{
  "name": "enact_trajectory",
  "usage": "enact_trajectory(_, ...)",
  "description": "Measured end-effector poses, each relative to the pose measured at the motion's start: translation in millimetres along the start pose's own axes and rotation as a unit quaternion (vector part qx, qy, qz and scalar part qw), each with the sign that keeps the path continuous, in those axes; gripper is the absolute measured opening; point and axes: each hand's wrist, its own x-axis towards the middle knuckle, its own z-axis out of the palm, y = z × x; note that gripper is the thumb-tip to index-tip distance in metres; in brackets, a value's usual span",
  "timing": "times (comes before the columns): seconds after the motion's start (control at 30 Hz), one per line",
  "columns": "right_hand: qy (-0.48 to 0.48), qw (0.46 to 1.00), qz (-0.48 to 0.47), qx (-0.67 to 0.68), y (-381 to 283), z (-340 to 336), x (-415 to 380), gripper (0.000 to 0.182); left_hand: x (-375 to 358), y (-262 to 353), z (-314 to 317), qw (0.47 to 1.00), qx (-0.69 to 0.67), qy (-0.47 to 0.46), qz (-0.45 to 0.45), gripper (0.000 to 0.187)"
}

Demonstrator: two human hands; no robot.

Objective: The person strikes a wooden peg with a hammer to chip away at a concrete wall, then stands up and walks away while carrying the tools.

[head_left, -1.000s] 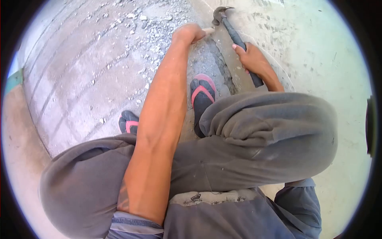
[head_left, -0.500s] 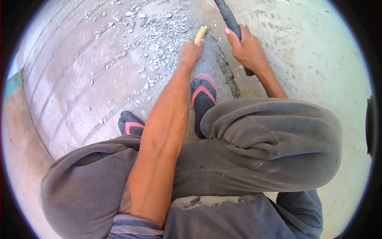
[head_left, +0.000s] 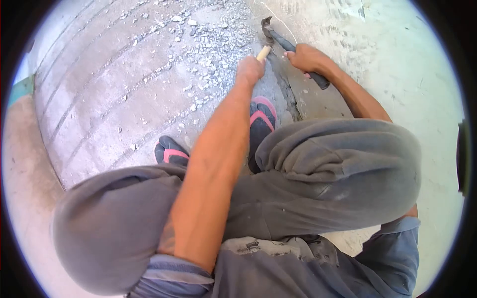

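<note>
My left hand is closed round a chisel; only its pale yellow upper end shows, and its lower end is hidden by the hand. My right hand grips the dark, wrapped handle of a hammer. The metal hammer head is just above the top of the chisel in this view. Beneath both hands, a rough broken groove runs along the concrete floor toward my foot.
Grey concrete chips lie scattered ahead and to the left. My feet in pink-strapped flip-flops stand beside the groove. Smooth pale floor lies at right, and a curved brownish edge runs along the left.
The hammer has swung down and left, bringing its head into view by the chisel's top. My left hand with the chisel appears slightly further right and lower.
</note>
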Motion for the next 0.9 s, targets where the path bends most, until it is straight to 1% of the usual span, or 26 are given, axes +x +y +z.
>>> enact_trajectory(0.03, 0.005, 1.000, 0.004, -0.008, -5.1, -11.4, -1.4, 0.054, 4.9, 1.0, 3.9, 1.000, -0.003, 0.008, 0.002, 0.051)
enact_trajectory(0.07, 0.076, 0.997, -0.015, 0.007, -11.9, -9.7, -5.6, 0.053, 2.2, -5.5, 13.2, 1.000, -0.006, 0.005, -0.004, 0.050)
enact_trajectory(0.1, 0.142, 0.989, -0.026, 0.025, -17.3, -2.3, -17.3, 0.053, -1.8, -4.1, 13.4, 0.999, -0.029, -0.019, -0.026, 0.050)
enact_trajectory(0.13, 0.215, 0.975, -0.040, 0.042, -20.3, 0.2, -22.4, 0.053, -9.8, -4.2, 16.0, 0.999, -0.027, -0.029, -0.027, 0.051)
enact_trajectory(0.17, 0.285, 0.956, -0.062, 0.028, -5.5, 18.0, -3.2, 0.053, -11.6, -1.3, 7.3, 0.999, -0.025, -0.025, -0.023, 0.051)
enact_trajectory(0.27, 0.078, 0.994, -0.065, -0.027, 13.0, 26.1, -3.7, 0.052, -10.2, 0.5, -0.8, 1.000, -0.016, -0.016, -0.019, 0.051)
enact_trajectory(0.3, 0.106, 0.990, -0.069, -0.057, 9.2, 27.8, -10.2, 0.052, -11.2, 1.6, -2.1, 1.000, -0.015, -0.014, -0.019, 0.051)
enact_trajectory(0.4, 0.035, 0.993, 0.049, 0.099, 8.4, -1.1, -31.9, 0.051, -0.7, 1.1, -9.7, 0.999, -0.038, -0.004, -0.009, 0.051)
enact_trajectory(0.43, 0.066, 0.992, 0.044, 0.103, 9.9, 0.1, -43.2, 0.050, -2.7, 1.9, -10.4, 0.999, -0.045, -0.007, -0.002, 0.051)
enact_trajectory(0.5, 0.136, 0.985, 0.019, 0.104, 7.8, -3.5, -55.0, 0.050, -1.3, 5.6, -14.9, 0.998, -0.060, 0.020, -0.007, 0.052)
enact_trajectory(0.6, 0.150, 0.977, 0.014, 0.153, 3.8, -4.9, -65.2, 0.049, 1.2, 5.4, -12.1, 0.998, -0.054, 0.042, 0.010, 0.052)
enact_trajectory(0.7, 0.186, 0.972, -0.016, 0.145, -4.2, -1.3, -74.7, 0.048, 0.5, -0.5, -5.6, 0.997, -0.047, 0.045, 0.032, 0.052)
enact_trajectory(0.8, 0.299, 0.944, -0.110, 0.083, -16.1, 11.1, -72.3, 0.050, -8.6, -6.0, -0.4, 0.997, -0.043, 0.050, 0.050, 0.052)
enact_trajectory(0.87, 0.310, 0.945, -0.100, 0.033, -6.8, 35.5, -55.0, 0.050, -12.5, -5.2, 2.2, 0.995, -0.029, 0.068, 0.062, 0.050)
enact_trajectory(0.9, 0.318, 0.943, -0.096, 0.006, 0.8, 48.5, -43.5, 0.050, -14.6, -4.9, 4.2, 0.996, -0.035, 0.067, 0.053, 0.050)
